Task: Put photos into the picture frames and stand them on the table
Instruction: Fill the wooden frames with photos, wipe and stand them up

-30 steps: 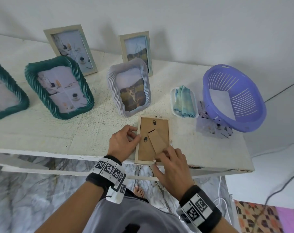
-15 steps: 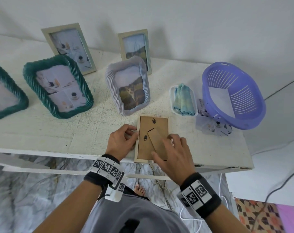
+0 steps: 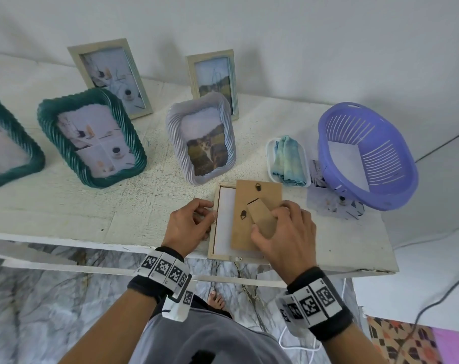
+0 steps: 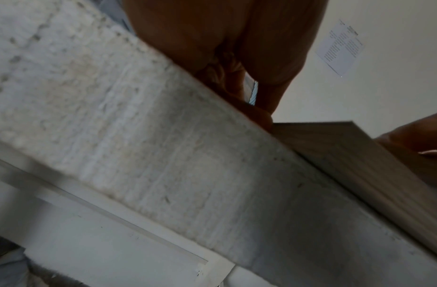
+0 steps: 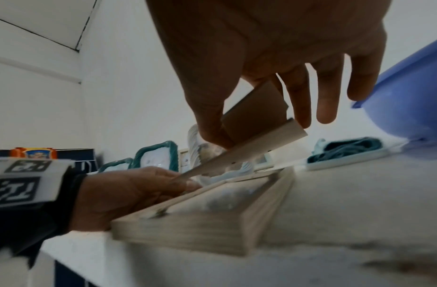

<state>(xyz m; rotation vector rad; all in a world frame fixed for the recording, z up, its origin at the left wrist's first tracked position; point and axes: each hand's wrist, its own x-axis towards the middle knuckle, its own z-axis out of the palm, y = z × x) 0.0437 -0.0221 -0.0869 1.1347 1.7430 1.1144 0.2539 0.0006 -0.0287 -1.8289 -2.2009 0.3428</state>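
lilac frame (image 3: 200, 137) behind wooden frame (image 3: 214, 232); purple basket (image 3: 367, 156) right

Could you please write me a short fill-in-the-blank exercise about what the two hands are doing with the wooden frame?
1. The right hand lifts the frame's brown ____ by its stand flap.
2. The left hand steadies the wooden frame at its ____ edge.
3. The purple basket stands to the ____ of the wooden frame.

Missing words: backing board; left; right
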